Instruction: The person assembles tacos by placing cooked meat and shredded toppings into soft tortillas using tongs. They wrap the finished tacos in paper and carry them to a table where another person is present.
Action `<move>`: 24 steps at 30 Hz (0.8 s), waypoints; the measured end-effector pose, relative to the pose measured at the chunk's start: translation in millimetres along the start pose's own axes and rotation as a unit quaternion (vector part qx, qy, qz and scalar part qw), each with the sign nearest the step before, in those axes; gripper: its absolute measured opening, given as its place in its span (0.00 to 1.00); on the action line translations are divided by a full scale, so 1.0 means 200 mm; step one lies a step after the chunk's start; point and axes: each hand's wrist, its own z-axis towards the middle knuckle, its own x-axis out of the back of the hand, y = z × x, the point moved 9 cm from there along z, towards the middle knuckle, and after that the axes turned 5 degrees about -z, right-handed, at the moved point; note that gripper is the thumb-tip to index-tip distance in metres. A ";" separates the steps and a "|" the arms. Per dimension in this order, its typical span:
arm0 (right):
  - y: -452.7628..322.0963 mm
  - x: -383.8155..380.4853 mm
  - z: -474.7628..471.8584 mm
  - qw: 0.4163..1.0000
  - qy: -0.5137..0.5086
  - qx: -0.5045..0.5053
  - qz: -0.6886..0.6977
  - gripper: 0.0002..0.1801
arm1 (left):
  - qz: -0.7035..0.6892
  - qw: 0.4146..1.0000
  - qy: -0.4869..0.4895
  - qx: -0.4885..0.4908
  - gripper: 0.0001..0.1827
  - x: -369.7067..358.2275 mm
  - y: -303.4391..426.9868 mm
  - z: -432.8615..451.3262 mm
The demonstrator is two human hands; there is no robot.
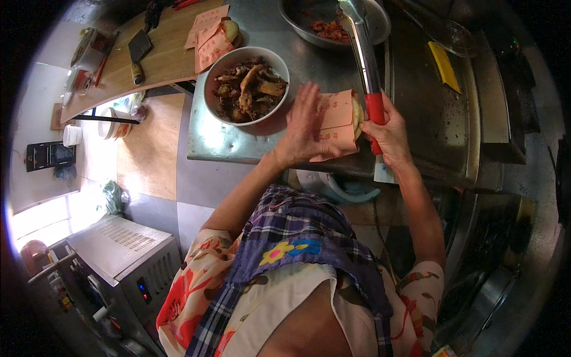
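Observation:
A pink printed paper sleeve [337, 118] with a pale flatbread [357, 117] showing at its right end is over the front of the steel table. My left hand [304, 122] is at the sleeve's left end, fingers stretched out and somewhat blurred, thumb across its lower part. Metal tongs [366, 67] with a red grip [375, 109] are held in my right hand [389, 134]. Its thumb and fingertip also meet the bread's edge. Beside my left hand stands a white bowl [208, 96] of browned, bony meat pieces [250, 91].
A steel basin [292, 29] with reddish chopped food lies under the tongs' far end. Another filled sleeve [214, 47] sits behind the bowl. A cleaver [140, 47] rests on the wooden board at left. On the right is a yellow scraper-like piece [444, 67] on a griddle-like metal surface [419, 102].

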 end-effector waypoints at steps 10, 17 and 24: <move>-0.16 -0.07 0.03 0.993 -0.044 0.090 -0.068 0.46 | 0.046 0.987 -0.118 -0.104 0.69 -0.10 0.14 0.15; -0.11 0.01 0.04 0.998 -0.021 0.022 -0.059 0.47 | -0.006 0.994 -0.082 -0.069 0.66 -0.09 0.06 0.14; -0.34 0.23 0.03 0.976 0.042 0.076 -0.200 0.47 | -0.180 0.983 -0.024 -0.018 0.72 0.03 0.06 0.13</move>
